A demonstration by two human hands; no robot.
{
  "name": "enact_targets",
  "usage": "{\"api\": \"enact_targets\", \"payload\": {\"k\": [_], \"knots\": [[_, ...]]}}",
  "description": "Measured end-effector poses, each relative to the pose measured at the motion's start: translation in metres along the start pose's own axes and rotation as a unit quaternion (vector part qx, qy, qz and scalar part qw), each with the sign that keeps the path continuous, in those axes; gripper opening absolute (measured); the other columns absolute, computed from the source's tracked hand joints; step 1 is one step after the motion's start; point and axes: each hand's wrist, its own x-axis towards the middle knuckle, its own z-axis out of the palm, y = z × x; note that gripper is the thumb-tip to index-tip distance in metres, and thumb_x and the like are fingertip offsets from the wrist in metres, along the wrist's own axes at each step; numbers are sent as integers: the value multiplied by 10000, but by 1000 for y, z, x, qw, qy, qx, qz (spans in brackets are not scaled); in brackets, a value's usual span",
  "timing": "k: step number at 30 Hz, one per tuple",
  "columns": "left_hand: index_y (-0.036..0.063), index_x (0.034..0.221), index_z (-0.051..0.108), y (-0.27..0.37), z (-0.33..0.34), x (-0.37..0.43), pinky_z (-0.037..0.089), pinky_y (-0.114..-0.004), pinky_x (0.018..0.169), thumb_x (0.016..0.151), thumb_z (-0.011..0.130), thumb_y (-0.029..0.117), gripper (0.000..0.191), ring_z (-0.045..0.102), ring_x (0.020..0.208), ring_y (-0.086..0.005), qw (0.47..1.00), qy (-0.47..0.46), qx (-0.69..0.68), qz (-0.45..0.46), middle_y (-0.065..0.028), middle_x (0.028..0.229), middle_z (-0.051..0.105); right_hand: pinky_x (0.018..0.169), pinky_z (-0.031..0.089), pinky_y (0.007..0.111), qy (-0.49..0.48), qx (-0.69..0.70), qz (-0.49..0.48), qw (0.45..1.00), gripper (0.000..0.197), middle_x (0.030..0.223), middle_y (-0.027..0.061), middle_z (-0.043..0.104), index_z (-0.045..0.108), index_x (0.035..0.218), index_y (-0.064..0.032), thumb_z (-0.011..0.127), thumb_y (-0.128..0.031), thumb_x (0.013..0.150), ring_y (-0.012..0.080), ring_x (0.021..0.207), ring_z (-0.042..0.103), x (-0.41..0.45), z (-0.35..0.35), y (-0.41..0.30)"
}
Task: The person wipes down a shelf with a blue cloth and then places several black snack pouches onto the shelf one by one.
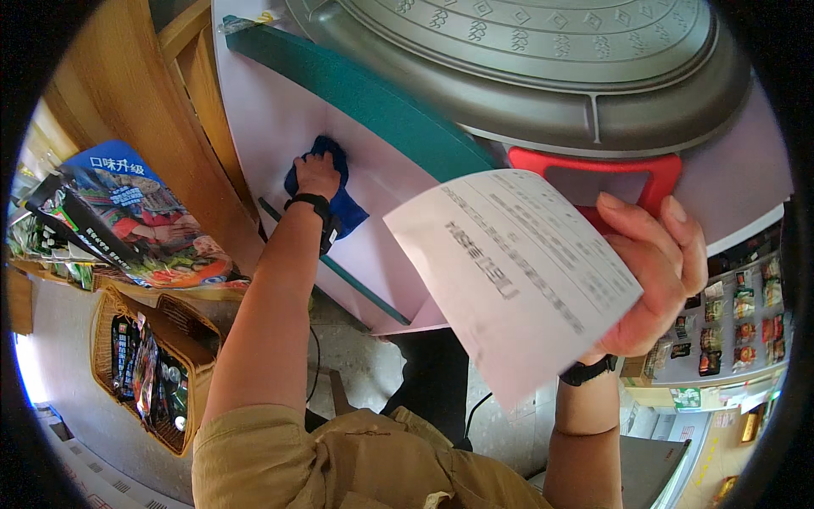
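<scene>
My left hand [318, 177] is pressing a bunched dark blue cloth [348, 211] against a pale pinkish-white panel [273, 108]. A green strip [356, 95] runs across the panel just beyond that hand. In my right hand [658, 273] is a printed sheet of paper [509, 280], pinched along its right edge and slightly curled. The sheet bears lines of text and hides part of the panel. Behind it a red frame-like part [598, 165] shows, partly covered by the paper and my fingers. Above stands a large round grey metal piece with embossed patterns [547, 95].
Wooden framing [140, 95] stands at the left, beside a printed food display bag [140, 216]. A wicker basket [105, 375] with packaged goods sits below it. At the right, a display shelf [693, 337] carries several small packets. A dark cable [316, 362] hangs near my legs.
</scene>
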Motion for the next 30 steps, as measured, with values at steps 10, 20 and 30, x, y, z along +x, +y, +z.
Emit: {"api": "enact_targets", "payload": {"k": [10, 20, 30], "knots": [[153, 1217, 496, 10, -36, -47, 140, -581, 983, 912, 322, 171, 352, 479, 1099, -333, 975, -143, 172, 6, -145, 1278, 416, 873, 331, 334, 90, 74, 21, 993, 235, 851, 86, 630, 532, 858, -8, 494, 49, 633, 257, 1003, 451, -5, 18, 4], [-31, 953, 621, -8, -26, -58, 118, -551, 1002, 837, 313, 460, 592, 552, 915, -424, 988, -122, 81, -39, -230, 978, 594, 839, 349, 306, 134, 92, 39, 986, 173, 834, 32, 633, 562, 815, -35, 607, 14, 655, 235, 977, 480, -4, 28, 6], [12, 983, 620, 56, -50, -160, 221, -554, 925, 758, 403, 430, 522, 557, 955, -305, 980, -150, 35, 123, -138, 1006, 607, 921, 260, 377, 201, 80, 58, 975, 114, 793, -33, 615, 600, 759, -97, 642, -72, 657, 183, 925, 509, 4, 35, -1]]}}
